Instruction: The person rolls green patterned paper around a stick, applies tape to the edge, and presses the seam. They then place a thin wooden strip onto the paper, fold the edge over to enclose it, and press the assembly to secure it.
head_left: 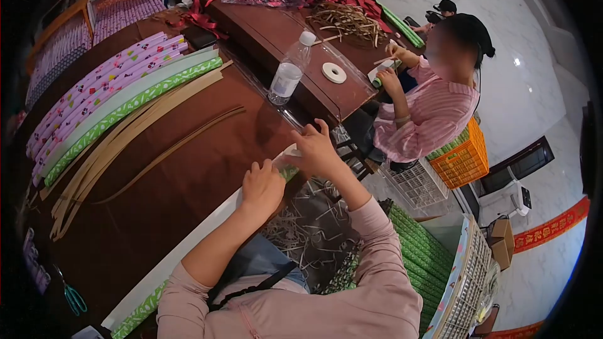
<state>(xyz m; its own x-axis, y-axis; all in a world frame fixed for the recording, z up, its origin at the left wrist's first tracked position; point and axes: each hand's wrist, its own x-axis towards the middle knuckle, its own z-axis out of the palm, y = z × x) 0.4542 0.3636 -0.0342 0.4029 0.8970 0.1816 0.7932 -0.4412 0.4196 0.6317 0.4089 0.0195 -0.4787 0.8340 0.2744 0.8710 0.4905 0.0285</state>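
A long white strip with green patterned edging (144,304) runs along the near table edge, passing under my forearm. My left hand (263,187) is closed over it near its far end, fingers curled down onto the table side. Just beyond, my right hand (316,152) grips the strip's end, with thumb and lower fingers at the white tip and one finger raised. The exact pinch is partly hidden. Across the table lie a similar green-and-white strip (135,116), pink patterned rolls (94,97) and tan flat strips (119,144).
A water bottle (291,69) and a white tape roll (333,73) stand ahead. Teal-handled scissors (74,299) lie at left. Another person (433,100) works at the adjoining table. Green rolls (414,238), an orange crate (461,154) and floor scraps (295,226) are at right.
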